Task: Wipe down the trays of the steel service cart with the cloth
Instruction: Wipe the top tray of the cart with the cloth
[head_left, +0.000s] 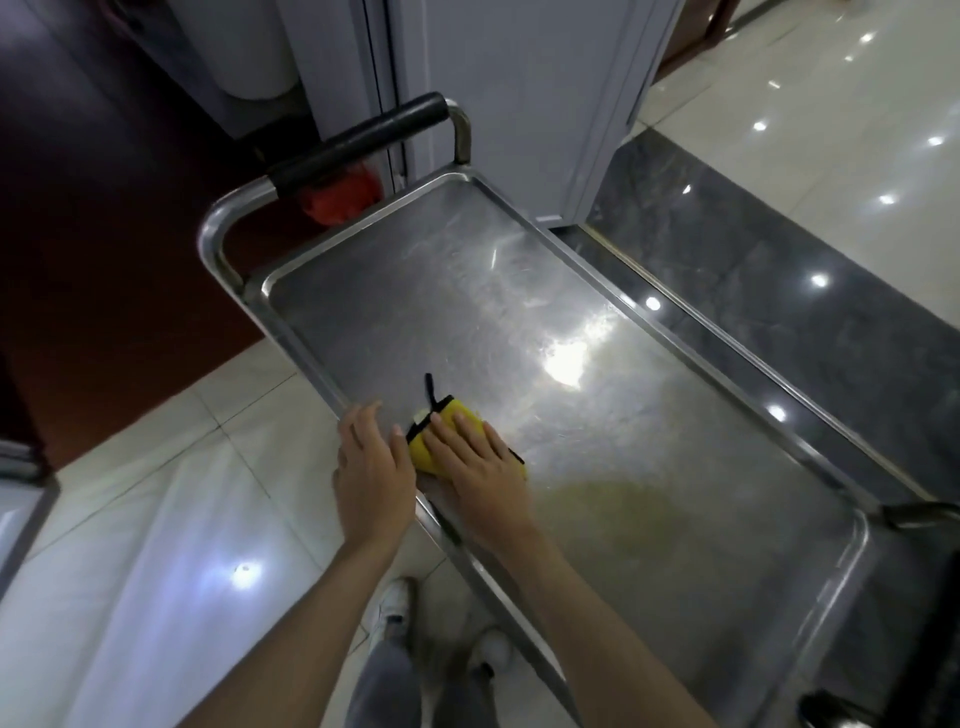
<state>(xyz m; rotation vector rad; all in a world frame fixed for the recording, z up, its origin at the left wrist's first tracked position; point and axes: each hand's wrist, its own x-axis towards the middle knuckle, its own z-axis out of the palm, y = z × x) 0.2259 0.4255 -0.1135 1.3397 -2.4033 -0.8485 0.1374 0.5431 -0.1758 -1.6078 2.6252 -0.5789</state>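
From the head camera I see my right hand (475, 467) pressed flat, fingers straight, on the yellow cloth (445, 439) lying in the cart's top tray (675, 519) near its left rim. My left hand (371, 467) rests open on that rim.

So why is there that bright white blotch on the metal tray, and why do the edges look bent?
Head view: the blotch is ceiling-light glare on the top tray; similar spots dot the glossy floor. The wide-angle lens bows straight lines. The picture is slightly soft.
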